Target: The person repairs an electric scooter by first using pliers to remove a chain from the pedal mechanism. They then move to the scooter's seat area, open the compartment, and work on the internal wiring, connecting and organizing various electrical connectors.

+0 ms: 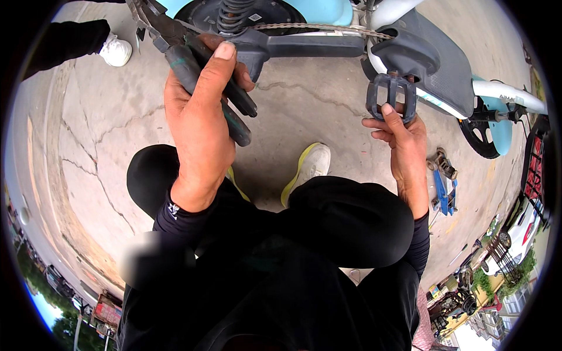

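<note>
My left hand (199, 128) grips large dark-handled pliers (181, 61), raised at the upper middle left with the jaws toward the top edge. My right hand (398, 140) is closed on a black plastic pedal (392, 85) beside the dark grey side panel (436, 64) of a light-blue and white two-wheeler. A chain (301, 26) runs along the top above a grey casing (310, 47), next to a black coil spring (229, 14).
Another person's leg and white shoe (115, 50) are at the upper left. A blue and metal floor jack (445, 187) lies right of my right forearm on the cracked concrete (93, 140). A white car (521, 231) and assorted items show at the right rim.
</note>
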A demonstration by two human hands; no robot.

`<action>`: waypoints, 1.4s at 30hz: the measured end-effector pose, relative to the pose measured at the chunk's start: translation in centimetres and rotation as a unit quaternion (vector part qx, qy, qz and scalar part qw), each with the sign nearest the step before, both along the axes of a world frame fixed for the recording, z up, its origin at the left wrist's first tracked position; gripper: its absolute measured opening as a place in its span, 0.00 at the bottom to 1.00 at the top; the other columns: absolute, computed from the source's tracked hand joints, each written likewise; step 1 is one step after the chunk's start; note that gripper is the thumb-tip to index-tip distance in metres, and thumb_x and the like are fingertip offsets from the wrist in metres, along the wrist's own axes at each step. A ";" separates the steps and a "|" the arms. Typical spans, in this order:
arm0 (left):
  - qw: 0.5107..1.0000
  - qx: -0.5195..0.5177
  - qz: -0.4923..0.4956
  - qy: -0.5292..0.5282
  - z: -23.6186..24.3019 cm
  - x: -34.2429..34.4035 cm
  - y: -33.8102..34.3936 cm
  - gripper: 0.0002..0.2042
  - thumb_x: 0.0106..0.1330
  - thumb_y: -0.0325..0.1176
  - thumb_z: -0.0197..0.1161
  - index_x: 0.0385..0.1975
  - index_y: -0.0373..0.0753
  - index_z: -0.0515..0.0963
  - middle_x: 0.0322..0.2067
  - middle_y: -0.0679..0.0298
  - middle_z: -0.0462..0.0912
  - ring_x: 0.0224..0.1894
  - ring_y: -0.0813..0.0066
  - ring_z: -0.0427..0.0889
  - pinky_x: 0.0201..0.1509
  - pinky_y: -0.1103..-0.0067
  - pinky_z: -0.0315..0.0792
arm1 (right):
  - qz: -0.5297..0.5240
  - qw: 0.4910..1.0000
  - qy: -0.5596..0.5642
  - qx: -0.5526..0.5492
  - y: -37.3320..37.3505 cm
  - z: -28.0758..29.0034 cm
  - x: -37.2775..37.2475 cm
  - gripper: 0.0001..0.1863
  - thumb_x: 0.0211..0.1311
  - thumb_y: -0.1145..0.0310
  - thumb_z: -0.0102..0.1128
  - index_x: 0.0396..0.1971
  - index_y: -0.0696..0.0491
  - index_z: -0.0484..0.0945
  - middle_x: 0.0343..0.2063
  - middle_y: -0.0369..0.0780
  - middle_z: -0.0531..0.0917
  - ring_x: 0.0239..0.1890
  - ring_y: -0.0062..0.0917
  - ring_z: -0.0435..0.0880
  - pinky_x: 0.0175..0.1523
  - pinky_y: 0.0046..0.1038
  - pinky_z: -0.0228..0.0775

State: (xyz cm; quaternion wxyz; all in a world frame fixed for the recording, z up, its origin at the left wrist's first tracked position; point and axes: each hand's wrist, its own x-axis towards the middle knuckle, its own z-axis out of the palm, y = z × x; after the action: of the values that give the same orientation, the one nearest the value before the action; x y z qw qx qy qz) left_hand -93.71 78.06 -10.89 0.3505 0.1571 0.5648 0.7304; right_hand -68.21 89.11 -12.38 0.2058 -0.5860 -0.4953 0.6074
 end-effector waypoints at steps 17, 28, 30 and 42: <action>0.999 -0.035 -0.027 0.019 -0.2 1.3 -1.2 0.10 0.69 0.35 0.64 0.42 0.36 0.75 0.27 0.66 0.77 0.31 0.79 0.75 0.37 0.81 0.67 | -0.001 1.000 0.003 -0.024 -1.2 -5.4 0.0 0.21 0.66 0.60 0.65 0.46 0.62 0.73 0.38 0.44 0.85 0.38 0.30 0.89 0.39 0.23 0.76; 0.993 -0.084 -0.076 0.043 -0.3 1.9 -1.2 0.10 0.70 0.33 0.63 0.43 0.36 0.73 0.28 0.67 0.77 0.30 0.81 0.74 0.35 0.82 0.67 | -0.011 0.998 -0.055 0.009 -1.2 -9.8 2.2 0.19 0.66 0.63 0.65 0.46 0.62 0.73 0.37 0.42 0.84 0.36 0.28 0.89 0.37 0.24 0.75; 0.992 -0.081 -0.081 0.045 -0.5 2.3 -1.2 0.12 0.70 0.36 0.62 0.44 0.34 0.74 0.30 0.66 0.77 0.31 0.79 0.75 0.37 0.81 0.67 | -0.014 0.996 -0.081 0.030 -1.1 -10.4 2.8 0.19 0.66 0.64 0.65 0.47 0.63 0.72 0.38 0.42 0.84 0.36 0.27 0.88 0.36 0.24 0.75; 0.907 -0.229 -0.325 0.142 -1.9 2.8 -0.5 0.17 0.70 0.37 0.63 0.52 0.35 0.71 0.28 0.70 0.72 0.30 0.83 0.70 0.34 0.80 0.67 | -0.015 0.978 -0.164 0.127 0.1 -12.1 6.5 0.12 0.65 0.70 0.65 0.36 0.61 0.73 0.29 0.41 0.84 0.29 0.23 0.87 0.32 0.23 0.75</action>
State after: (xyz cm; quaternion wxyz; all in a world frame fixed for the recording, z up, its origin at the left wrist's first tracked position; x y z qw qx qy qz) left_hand -90.87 77.53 -12.82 0.5112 0.3493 0.6778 0.3967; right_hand -61.68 89.17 -24.47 0.2037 -0.6541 -0.5864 0.4321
